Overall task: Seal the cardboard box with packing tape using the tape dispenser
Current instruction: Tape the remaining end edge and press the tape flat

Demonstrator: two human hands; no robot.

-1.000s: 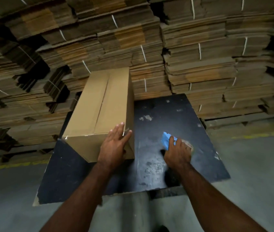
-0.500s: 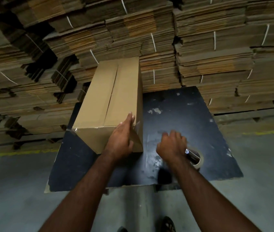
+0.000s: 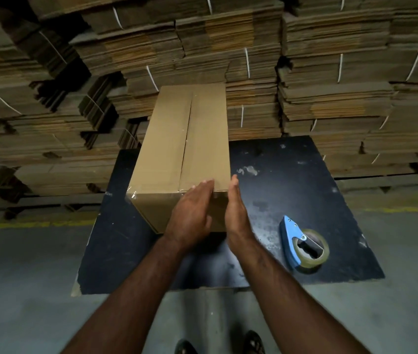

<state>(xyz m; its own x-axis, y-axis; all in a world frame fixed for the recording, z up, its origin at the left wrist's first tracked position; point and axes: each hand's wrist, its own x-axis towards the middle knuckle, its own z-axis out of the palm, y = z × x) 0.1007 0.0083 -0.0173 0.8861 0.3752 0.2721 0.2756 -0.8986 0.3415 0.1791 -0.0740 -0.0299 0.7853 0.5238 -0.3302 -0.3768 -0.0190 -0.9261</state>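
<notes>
A long brown cardboard box (image 3: 177,139) lies on the black table (image 3: 292,180), its top flaps closed along a centre seam with clear tape over it. My left hand (image 3: 190,215) rests flat against the box's near end, fingers reaching the top edge. My right hand (image 3: 236,213) is held edge-on at the box's near right corner, fingers straight, holding nothing. The blue tape dispenser (image 3: 302,245) with its roll of clear tape lies on the table to the right of my right hand, apart from it.
High stacks of flattened, strapped cardboard (image 3: 330,72) stand right behind the table. Grey concrete floor (image 3: 23,290) with a yellow line lies to the left and right. My feet (image 3: 218,343) show below the table's near edge.
My right hand has let go of the tape dispenser, left it on the table and moved left to the box's near right corner. My left hand has slid down the box's near end.
</notes>
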